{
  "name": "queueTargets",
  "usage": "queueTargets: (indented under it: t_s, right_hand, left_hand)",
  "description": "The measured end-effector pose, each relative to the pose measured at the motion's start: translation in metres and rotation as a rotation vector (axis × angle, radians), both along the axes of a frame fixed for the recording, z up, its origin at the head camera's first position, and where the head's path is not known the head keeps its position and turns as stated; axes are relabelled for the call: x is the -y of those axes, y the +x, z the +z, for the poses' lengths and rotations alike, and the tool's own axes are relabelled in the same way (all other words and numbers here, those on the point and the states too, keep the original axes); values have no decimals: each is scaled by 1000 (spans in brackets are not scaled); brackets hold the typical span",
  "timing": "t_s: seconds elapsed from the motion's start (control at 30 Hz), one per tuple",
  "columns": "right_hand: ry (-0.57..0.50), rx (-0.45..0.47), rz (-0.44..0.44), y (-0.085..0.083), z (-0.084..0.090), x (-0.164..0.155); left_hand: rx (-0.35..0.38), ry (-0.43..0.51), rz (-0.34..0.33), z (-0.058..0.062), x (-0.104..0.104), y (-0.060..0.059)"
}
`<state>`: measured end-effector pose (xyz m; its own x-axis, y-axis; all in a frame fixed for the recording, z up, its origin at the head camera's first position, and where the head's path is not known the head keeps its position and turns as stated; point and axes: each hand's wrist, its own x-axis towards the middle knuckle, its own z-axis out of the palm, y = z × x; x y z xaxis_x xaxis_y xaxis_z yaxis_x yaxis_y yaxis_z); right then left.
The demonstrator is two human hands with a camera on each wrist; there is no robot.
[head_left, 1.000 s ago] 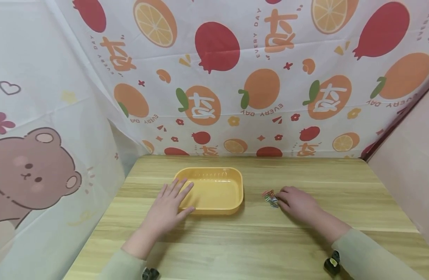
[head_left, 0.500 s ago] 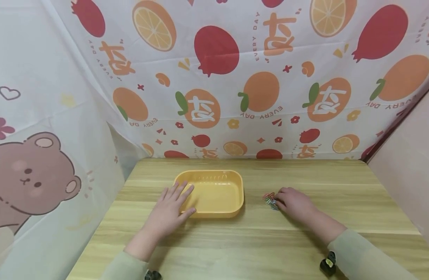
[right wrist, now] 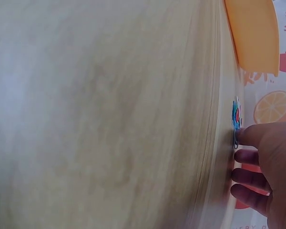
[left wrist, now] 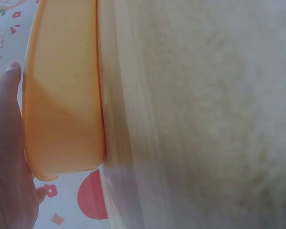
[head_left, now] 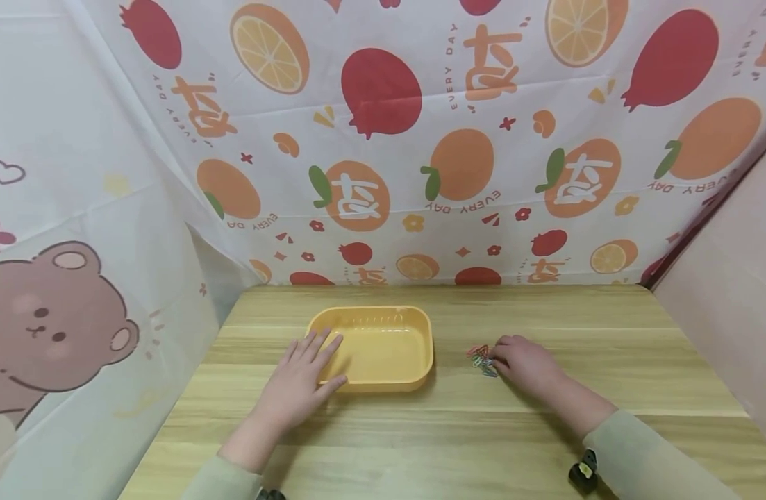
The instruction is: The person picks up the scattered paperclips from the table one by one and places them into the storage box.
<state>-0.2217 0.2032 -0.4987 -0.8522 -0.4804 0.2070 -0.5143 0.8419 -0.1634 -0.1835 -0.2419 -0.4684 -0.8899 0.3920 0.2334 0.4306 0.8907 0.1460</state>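
From my end the biggest thing in view is the fruit-print cloth [head_left: 458, 139] hung as a backdrop, w/ a bear-print sheet [head_left: 57, 333] on the left side. Below that, the wooden table [head_left: 458, 430], pale grain running left-right, matte. On it, left of centre, sits the yellow tray [head_left: 383, 347]: shallow, rounded-rectangle plastic, smooth, glossy inside, long axis left-right, nothing in it that I can see. My left hand [head_left: 298, 385] lies flat at the tray's near-left corner, fingers straight & spread, tips over the rim, thumb along the near wall; in the left wrist view the tray wall [left wrist: 62, 109] sits right against the palm [left wrist: 5, 162], so it rests on the tray, not gripping. Right hand [head_left: 526, 361] is well right of the tray, knuckles up, fingers curled down toward the table. Smallest item: the paper clips [head_left: 480, 359], a small loose heap of thin coloured wire pieces (red, green, blue), lying on the table between tray & right hand, just left of the fingertips. Right wrist view shows a fingertip [right wrist: 248, 135] touching the heap's [right wrist: 236, 119] edge; whether any clip is actually pinched I can't tell. Key relation: clips lie directly left of the right hand, touching it, w/ the tray further left along the same line; right hand is much the nearer one.
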Motion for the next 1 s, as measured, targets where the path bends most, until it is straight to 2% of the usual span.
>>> queueTargets:
  t_s: [0.27,0.57,1.0]
  right_hand:
    - [16,16,-8,-2,-1,1]
    - [-2,13,-3,-4,-2,-1]
    - [-8,31,-18,-2,-2,-7]
  left_hand:
    - [-21,0,-2,3,-2,-4]
    - [-5,-16,-4,5,-5,-8]
    - [-10,-30,-1,3,-10,-12]
